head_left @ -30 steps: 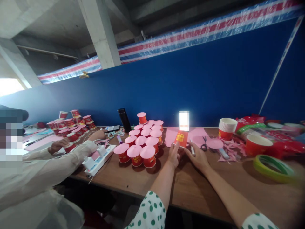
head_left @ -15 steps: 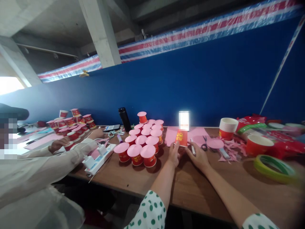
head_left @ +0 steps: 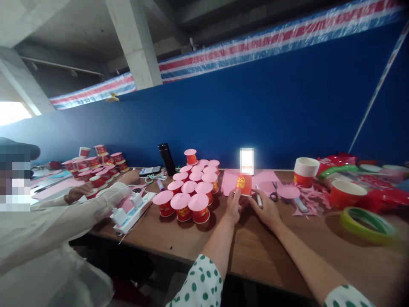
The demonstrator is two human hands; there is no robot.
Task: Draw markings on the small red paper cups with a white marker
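A red paper cup (head_left: 244, 185) with gold print is held in front of me, just over the near edge of some pink paper sheets (head_left: 228, 182). My left hand (head_left: 234, 207) is closed around its lower left side, thumb on the printed face. My right hand (head_left: 266, 212) has its fingers at the cup's lower right, partly hidden behind it. A white pen-like stick (head_left: 259, 199) slants across the right hand's fingers; whether it is gripped there, I cannot tell. Scissors (head_left: 274, 192) with dark handles and a pink paper disc (head_left: 288, 192) lie right of that hand.
Several red cups topped with pink discs (head_left: 180, 201) crowd the left. Beyond a power strip (head_left: 136, 213), a co-worker's hand (head_left: 78, 193) is among more cups. A black flask (head_left: 166, 160) stands behind. Stacked cups (head_left: 303, 172), pink scraps (head_left: 315, 200) and green tape (head_left: 367, 230) are right.
My hands and the cup stay almost still. The co-worker at the left has shifted slightly.
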